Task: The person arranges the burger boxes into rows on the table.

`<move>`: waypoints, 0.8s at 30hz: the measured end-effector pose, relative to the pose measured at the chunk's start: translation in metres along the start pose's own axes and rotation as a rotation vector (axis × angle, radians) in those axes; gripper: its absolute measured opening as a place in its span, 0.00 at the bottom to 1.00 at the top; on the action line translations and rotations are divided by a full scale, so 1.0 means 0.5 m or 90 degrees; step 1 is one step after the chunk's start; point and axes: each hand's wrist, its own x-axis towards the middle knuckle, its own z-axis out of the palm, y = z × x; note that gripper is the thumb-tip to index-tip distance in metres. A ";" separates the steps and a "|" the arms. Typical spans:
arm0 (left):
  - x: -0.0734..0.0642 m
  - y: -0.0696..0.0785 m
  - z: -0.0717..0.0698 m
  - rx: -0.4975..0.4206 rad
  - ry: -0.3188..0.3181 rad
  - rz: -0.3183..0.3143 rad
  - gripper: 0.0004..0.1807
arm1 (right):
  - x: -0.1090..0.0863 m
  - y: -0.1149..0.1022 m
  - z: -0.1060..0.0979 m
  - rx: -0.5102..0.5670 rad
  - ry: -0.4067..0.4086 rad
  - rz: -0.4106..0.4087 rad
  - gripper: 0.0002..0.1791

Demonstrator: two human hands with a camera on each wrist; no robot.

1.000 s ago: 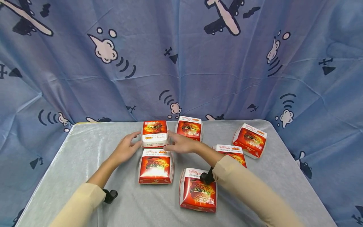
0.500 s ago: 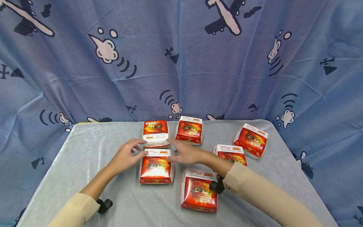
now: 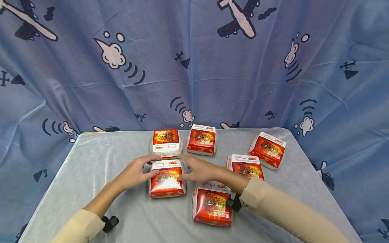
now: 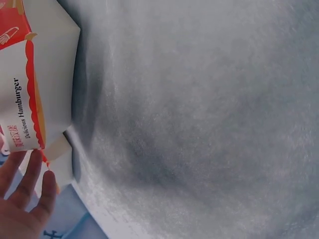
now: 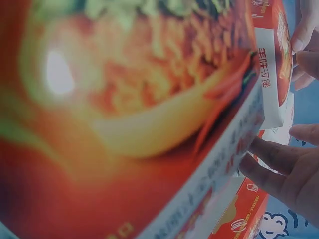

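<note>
A red and white hamburger box [image 3: 168, 184] sits between my two hands, at the front of the left column on the table. My left hand [image 3: 135, 172] is at its left side, the thumb on the top and the fingers at the far corner. In the left wrist view the fingers [image 4: 34, 174] look fairly straight at the box's corner. My right hand [image 3: 199, 168] lies at the right side, with the thumb at the top edge and the other fingers near the far corner. Just behind stands another hamburger box [image 3: 166, 143], turned the opposite way.
To the right of that rear box stands a hamburger box [image 3: 202, 139]. Beneath my right forearm are a front hamburger box [image 3: 212, 206] and one farther right [image 3: 246, 165]. A tilted hamburger box [image 3: 268, 149] lies near the back right. A blue curtain [image 3: 194, 67] hangs behind the grey-covered table [image 3: 100, 152].
Both hands have come nearer, from the sides of the rear left box to the sides of the front left box. That front box has shifted very slightly.
</note>
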 end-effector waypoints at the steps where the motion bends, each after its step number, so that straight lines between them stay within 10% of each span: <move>1: -0.001 0.000 0.000 -0.003 -0.004 0.000 0.25 | 0.000 0.000 0.001 0.001 -0.002 0.000 0.46; 24: -0.002 0.012 -0.013 0.040 -0.050 -0.008 0.34 | 0.003 -0.006 0.018 -0.028 -0.048 0.011 0.43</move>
